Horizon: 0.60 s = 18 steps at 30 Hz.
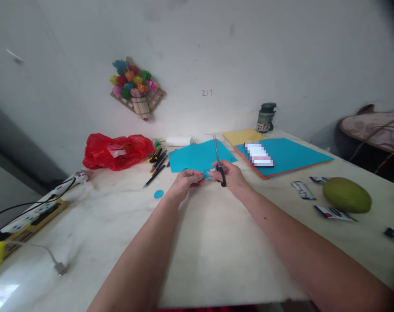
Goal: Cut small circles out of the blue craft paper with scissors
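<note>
My left hand [187, 182] pinches a small piece of blue paper [207, 174] over the middle of the table. Held in my right hand [232, 175] is a pair of scissors [216, 149] with dark handles, its blades pointing up and away from the paper. The fingertips of my right hand also reach the blue piece's right edge. Behind both hands lies a larger blue sheet [197, 155], with a small circle drawn near its right corner. A cut blue paper disc [158, 194] rests on the table left of my left hand.
Pens [156, 173] and a red plastic bag [117, 151] lie at the left, near a power strip [30, 219]. To the right are stacked coloured sheets [301, 154] with a phone [259, 154], a green fruit [346, 195], small packets [303, 190] and a dark green bottle [266, 118].
</note>
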{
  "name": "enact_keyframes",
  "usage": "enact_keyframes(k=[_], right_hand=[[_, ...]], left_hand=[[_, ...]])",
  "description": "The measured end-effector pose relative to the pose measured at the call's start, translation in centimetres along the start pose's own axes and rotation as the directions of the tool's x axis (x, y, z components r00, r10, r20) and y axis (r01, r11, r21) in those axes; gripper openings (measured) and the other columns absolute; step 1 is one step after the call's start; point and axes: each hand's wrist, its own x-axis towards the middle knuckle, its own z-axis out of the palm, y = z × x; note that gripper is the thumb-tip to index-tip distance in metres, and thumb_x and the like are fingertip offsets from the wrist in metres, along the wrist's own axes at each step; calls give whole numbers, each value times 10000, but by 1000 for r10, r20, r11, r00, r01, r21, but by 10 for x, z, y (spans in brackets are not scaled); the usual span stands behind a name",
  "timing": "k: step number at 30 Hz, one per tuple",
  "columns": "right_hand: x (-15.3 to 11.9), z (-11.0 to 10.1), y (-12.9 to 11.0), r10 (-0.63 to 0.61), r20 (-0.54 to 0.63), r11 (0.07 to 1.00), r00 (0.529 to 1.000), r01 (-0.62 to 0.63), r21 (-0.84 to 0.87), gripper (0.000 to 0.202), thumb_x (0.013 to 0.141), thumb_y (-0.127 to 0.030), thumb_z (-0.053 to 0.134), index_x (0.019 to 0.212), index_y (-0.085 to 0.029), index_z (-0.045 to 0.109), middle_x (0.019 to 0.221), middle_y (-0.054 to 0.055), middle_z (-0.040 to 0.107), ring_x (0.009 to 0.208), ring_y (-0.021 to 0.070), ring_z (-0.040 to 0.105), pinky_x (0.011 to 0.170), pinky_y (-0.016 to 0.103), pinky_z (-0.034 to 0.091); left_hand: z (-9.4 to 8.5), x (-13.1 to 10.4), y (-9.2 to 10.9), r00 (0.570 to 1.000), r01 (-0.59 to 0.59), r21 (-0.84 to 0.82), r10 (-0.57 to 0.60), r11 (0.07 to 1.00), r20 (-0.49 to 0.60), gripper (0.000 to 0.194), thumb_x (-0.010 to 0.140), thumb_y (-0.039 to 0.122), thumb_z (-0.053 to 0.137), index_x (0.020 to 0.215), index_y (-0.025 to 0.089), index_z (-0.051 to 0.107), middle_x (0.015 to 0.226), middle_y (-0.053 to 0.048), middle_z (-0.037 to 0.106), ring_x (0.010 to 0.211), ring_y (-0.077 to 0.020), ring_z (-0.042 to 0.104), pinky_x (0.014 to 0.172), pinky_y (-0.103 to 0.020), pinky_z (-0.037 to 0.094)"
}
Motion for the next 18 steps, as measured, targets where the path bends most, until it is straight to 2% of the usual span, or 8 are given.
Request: enact_keyframes(k=[6,9,13,18], right_hand=[[0,-1,-2,17,-30,1000,999,-17,-1,405,557,-367,775,850,-182,564,541,-17,594,407,112,519,448,259,432],[0,-3,-2,42,-25,999,999,-43,-26,391,611,-415,737,879,-171,590,474,-19,557,365,110,481,405,262,419],[0,-4,-5,44,-26,998,999,-46,-53,417,542,-324,785,886,-166,611,491,-34,537,411,95,465,390,232,383],[-1,-4,-8,57,68,998,996,-59,25,475,491,-246,792,925,-189,608,643,-36,584,586,105,556,547,233,443]], left_hand=[[-1,0,6,987,-123,-127,108,984,-120,216,593,284,753,706,131,651,636,-24,643,577,-110,569,623,-259,445],[-1,-1,7,985,-137,-159,118,978,-125,213,592,272,755,719,130,659,634,-18,635,570,-101,560,612,-251,449],[-2,-1,5,990,-122,-190,105,974,-98,216,598,276,753,741,134,673,644,-14,626,565,-94,555,599,-245,454],[-1,0,3,995,-100,-189,93,977,-44,203,612,286,747,707,125,668,633,-12,601,560,-86,537,579,-232,443]])
